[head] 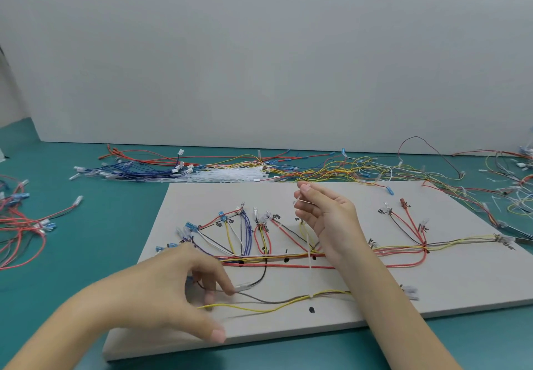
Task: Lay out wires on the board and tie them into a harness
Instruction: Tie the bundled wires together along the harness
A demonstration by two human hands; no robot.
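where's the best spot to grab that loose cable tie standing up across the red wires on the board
Best judged: pinch the thin white cable tie by its free upper tail, coming from above. That tail stands clear of the red wires on the white board, while its lower part lies tight among them. The right hand hovers nearest and already pinches another white strip.

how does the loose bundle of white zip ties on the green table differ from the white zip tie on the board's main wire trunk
The bundle of white zip ties lies loose and flat on the green table, binding nothing. The single white zip tie is alone and crosses the red and yellow wire trunk on the white board. Both are thin white plastic.
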